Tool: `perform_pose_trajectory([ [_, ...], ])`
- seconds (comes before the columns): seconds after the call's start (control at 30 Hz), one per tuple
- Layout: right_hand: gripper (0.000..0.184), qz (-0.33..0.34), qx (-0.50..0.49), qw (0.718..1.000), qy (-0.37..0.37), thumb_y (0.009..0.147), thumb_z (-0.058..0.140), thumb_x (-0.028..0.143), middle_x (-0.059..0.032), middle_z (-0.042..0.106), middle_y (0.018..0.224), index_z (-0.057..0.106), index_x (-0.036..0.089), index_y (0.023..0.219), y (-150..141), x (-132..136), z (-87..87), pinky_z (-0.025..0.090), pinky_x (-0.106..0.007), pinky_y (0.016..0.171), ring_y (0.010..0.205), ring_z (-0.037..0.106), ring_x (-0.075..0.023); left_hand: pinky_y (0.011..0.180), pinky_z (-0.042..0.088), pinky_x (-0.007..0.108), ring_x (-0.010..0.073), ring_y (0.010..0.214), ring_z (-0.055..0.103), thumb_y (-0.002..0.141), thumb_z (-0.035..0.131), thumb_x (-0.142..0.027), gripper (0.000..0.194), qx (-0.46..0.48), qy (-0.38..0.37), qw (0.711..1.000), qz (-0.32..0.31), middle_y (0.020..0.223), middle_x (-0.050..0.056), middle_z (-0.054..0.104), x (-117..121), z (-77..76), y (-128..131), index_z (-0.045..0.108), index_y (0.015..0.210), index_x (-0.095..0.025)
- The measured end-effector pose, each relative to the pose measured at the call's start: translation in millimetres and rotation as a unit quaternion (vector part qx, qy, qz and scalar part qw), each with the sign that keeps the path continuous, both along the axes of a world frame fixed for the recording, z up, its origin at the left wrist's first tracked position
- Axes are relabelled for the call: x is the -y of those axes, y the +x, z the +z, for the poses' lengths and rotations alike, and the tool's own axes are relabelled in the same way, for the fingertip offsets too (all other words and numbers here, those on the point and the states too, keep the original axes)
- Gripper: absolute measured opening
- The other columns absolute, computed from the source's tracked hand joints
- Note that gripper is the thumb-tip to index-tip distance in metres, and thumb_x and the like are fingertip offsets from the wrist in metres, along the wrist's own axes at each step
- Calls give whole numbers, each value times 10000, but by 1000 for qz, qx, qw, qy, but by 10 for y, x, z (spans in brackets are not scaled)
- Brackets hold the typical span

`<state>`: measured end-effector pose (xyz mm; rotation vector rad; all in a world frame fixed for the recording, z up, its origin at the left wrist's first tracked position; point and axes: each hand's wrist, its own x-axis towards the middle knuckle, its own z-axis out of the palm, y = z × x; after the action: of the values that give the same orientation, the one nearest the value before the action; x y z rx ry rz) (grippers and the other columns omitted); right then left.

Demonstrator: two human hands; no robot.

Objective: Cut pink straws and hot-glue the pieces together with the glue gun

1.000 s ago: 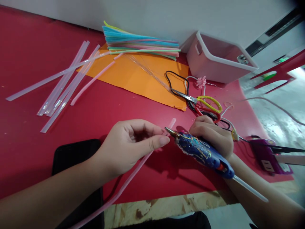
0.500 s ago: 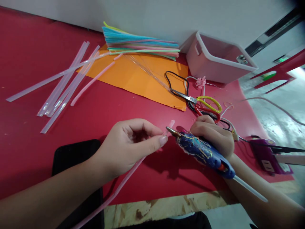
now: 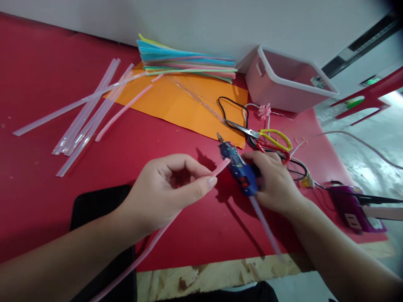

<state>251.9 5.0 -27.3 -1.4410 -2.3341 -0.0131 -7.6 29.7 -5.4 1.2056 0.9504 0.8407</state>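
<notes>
Left hand (image 3: 176,188), lower center of frame: thumb and index finger pinched on pink pipe cleaner (image 3: 221,167) near its tip, rest trailing to bottom edge. Right hand (image 3: 273,182), right of center: fingers curled round blue hot glue gun (image 3: 241,170), nozzle pointing to top of frame, glue stick (image 3: 264,226) out the back. Scissors (image 3: 273,140) just above right hand. Black phone (image 3: 103,203) lower left, partly under left forearm. Clear glue sticks (image 3: 82,121) upper left. Pipe cleaner bundle (image 3: 189,61) top center, by orange sheet (image 3: 189,113). Pink bin (image 3: 277,92) upper right.
</notes>
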Motion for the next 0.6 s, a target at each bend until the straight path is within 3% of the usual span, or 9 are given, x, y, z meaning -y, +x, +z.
perform_pose_trajectory([
  [0.13, 474, 2, 18, 996, -86, 694, 575, 196, -110, 674, 991, 550, 165, 1167, -31, 15, 13, 419, -417, 787, 894, 613, -282, 627, 497, 245, 143, 674, 625, 816, 727, -260, 75, -121, 154, 980, -19, 718, 1, 709, -31, 97, -63, 714, 754, -218],
  [0.23, 507, 4, 17, 994, -106, 671, 521, 127, -98, 641, 976, 611, 176, 1168, -44, 41, 58, 392, -419, 775, 877, 569, -263, 700, 487, 264, 155, 738, 646, 862, 689, -252, 63, -186, 313, 930, -60, 775, 4, 737, -49, 151, -102, 719, 810, -235],
  [0.37, 367, 0, -37, 999, -22, 727, 541, 213, -99, 599, 1006, 693, 209, 1061, -63, 98, 168, 365, -481, 810, 908, 518, -277, 720, 461, 286, 165, 748, 631, 899, 643, -223, 81, -223, 449, 859, -104, 808, 11, 750, -55, 139, -149, 722, 898, -242],
  [0.5, 366, 77, -126, 986, 84, 796, 647, 411, -93, 623, 960, 674, 177, 1076, -183, 195, 260, 398, -485, 830, 878, 555, -260, 705, 458, 320, 191, 754, 614, 927, 590, -190, 114, -230, 539, 799, -134, 855, 46, 737, -37, 87, -171, 702, 947, -203],
  [0.6, 320, 106, -128, 980, 111, 761, 764, 364, -78, 658, 910, 691, 178, 1011, -306, 255, 262, 430, -456, 811, 857, 557, -240, 705, 458, 337, 200, 754, 605, 943, 547, -154, 148, -241, 573, 767, -162, 868, 67, 725, 0, 79, -151, 693, 949, -177],
])
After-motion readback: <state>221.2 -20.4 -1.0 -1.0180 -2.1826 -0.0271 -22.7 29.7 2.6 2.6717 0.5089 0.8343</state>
